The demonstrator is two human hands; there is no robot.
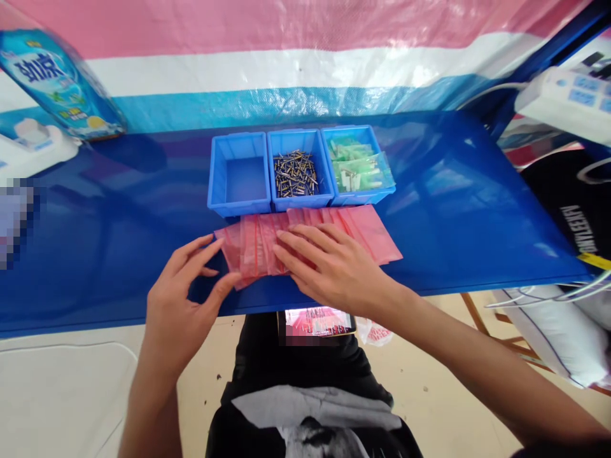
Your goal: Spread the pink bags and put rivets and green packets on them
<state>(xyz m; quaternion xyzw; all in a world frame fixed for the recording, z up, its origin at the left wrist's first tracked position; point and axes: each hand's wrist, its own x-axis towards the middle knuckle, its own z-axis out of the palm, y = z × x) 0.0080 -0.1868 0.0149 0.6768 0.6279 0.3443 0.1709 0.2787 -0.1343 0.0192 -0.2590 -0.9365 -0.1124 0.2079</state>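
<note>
A row of overlapping pink plastic zip bags point(377, 238) lies fanned out along the front of the blue table. My right hand point(329, 261) rests flat on the middle of the row, its fingers stretched out and pointing left. At the left end of the row is my left hand point(186, 286), thumb and fingers apart around the edge of the outermost bags; no bag is visibly pinched in it. Right behind the bags stand three blue bins: a bare left bin point(238, 181), a middle bin point(300, 202) with many small metal pins, and a right bin point(377, 191) with green-tinted packets.
A blue detergent bag point(62, 89) and a white power strip point(35, 149) are at the back left. Another power strip point(568, 98) with cables hangs at the right. A lit phone point(319, 320) lies on my lap below the table edge point(258, 310).
</note>
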